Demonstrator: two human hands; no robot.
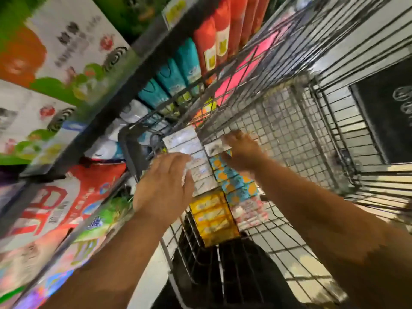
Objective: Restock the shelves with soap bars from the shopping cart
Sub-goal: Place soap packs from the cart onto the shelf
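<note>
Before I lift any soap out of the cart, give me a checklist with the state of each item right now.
1. Soap in the shopping cart: ok. White boxes, blue-and-orange boxes and yellow boxes lie in rows.
2. Left hand gripping: not ok. It is over the white boxes with its fingers straight and grips nothing.
3. Right hand gripping: cannot tell. It is at the far end of the rows, on a white box, but motion blur hides the fingers.
4. Cart beside the shelf: ok.
5. Free shelf space for soap: cannot tell. The part in view holds other goods.
</note>
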